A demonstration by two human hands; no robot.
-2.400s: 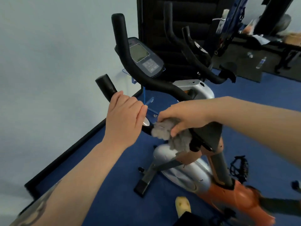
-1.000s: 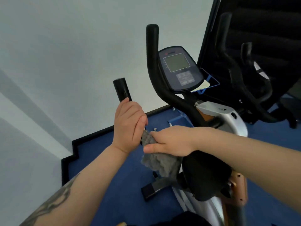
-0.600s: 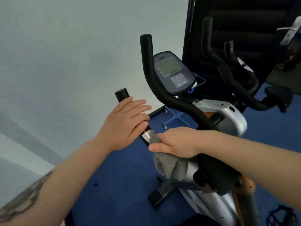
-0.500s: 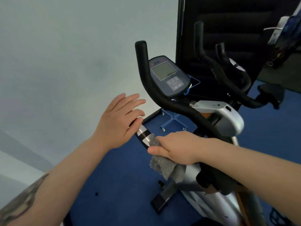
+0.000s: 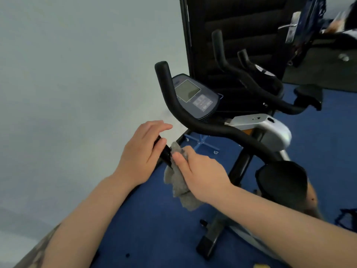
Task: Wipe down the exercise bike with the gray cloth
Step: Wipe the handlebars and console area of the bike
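Note:
The exercise bike has black foam handlebars (image 5: 193, 123), a dark console (image 5: 195, 97) with a grey screen and a silver body (image 5: 270, 126). My left hand (image 5: 143, 151) rests on the end of the near grip (image 5: 164, 151), fingers loosely extended over it. My right hand (image 5: 201, 175) holds the gray cloth (image 5: 181, 192) wrapped around that same grip, right against my left hand. The loose part of the cloth hangs below my right hand. A black rounded part (image 5: 282, 180) of the bike sits under my right forearm.
A white wall (image 5: 67, 84) fills the left. A black-framed mirror (image 5: 241, 31) behind the bike reflects its handlebars. Blue carpet (image 5: 154, 229) covers the floor, with the bike's front foot (image 5: 208, 242) and a blue wire stand (image 5: 201, 140) on it. A pedal (image 5: 347, 217) shows at the right edge.
My left hand has loosened from a full grip on the grip's end to extended fingers. My right hand has slid the cloth up the bar until it meets my left hand.

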